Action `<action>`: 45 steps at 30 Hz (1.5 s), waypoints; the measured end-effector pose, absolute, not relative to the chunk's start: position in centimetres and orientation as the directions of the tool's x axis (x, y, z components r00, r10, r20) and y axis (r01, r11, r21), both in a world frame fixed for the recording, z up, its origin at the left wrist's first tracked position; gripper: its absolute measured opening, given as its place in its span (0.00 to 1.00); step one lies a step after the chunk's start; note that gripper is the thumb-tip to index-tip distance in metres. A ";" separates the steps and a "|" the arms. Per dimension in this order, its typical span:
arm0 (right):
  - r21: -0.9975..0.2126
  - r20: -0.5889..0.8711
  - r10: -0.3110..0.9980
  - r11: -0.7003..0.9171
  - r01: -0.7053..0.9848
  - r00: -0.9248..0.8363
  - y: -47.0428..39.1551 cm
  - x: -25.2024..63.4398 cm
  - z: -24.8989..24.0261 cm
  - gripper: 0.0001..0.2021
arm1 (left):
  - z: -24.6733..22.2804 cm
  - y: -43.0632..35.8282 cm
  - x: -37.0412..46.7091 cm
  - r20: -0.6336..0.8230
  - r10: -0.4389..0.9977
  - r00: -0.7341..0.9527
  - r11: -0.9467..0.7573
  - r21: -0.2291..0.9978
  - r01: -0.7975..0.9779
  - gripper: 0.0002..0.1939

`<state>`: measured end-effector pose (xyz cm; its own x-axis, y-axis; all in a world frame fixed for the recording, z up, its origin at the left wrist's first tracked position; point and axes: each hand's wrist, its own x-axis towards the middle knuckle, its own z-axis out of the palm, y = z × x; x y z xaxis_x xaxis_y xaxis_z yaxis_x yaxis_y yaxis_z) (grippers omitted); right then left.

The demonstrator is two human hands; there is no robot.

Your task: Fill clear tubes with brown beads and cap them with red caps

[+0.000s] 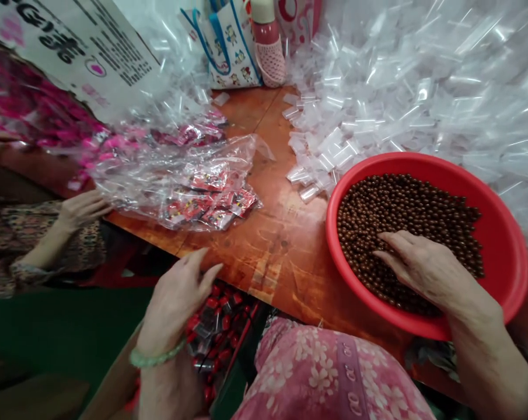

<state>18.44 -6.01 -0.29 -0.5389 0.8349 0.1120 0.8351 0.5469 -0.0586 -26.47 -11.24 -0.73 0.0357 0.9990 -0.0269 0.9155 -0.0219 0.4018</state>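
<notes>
My right hand (430, 268) reaches into a red plastic basin (504, 245) of small, shiny brown balls (404, 204). Its thumb and fingers are drawn close together at the surface of the balls, and anything between the tips is too small to make out. My left hand (178, 294), with a pale green bracelet on the wrist, hovers at the table's front edge. Thumb and index finger stand apart there, with nothing visible between them; the other fingers are partly hidden. Below it sits a container of red-and-clear small pieces (220, 324).
A clear bag of red packets (215, 201) lies left on the wooden table (281, 233). Clear plastic sleeves (377, 105) pile up at right. A bottle (268, 46) and a patterned bag (233, 49) stand behind. Another person's hand (82, 210) rests near pink packets (49, 111).
</notes>
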 end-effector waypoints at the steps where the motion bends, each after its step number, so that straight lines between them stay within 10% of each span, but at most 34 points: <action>1: -0.051 0.102 0.835 0.547 0.835 -0.541 -6.0 18.5 -0.5 0.13 | -0.7 -9.6 -24.7 0.005 1.000 0.011 -0.012 0.404 0.915 0.17; 6: -0.034 0.078 0.833 0.551 0.834 -0.547 -6.0 18.5 -1.0 0.11 | -2.8 2.5 -13.6 0.146 0.950 0.276 -0.310 0.538 0.784 0.21; 12: -0.057 0.052 0.847 0.531 0.846 -0.528 -6.2 18.3 -0.9 0.08 | -7.6 11.7 -8.2 0.016 0.995 0.096 -0.094 0.431 0.898 0.21; 33: -0.064 -0.034 0.871 0.487 0.871 -0.490 -6.4 18.2 -0.5 0.10 | -10.6 7.5 -12.7 0.136 0.963 0.233 -0.264 0.654 0.709 0.21; 45: -0.244 0.070 0.865 0.499 0.832 -0.498 -6.2 18.4 0.1 0.10 | -10.9 6.3 -14.0 0.177 0.984 0.035 -0.168 0.832 0.528 0.18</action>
<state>18.42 -6.17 0.08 -0.4978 0.8645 0.0698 0.8317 0.4986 -0.2445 -14.03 6.25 -10.91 0.0354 0.9836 0.1766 0.5284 -0.1685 0.8321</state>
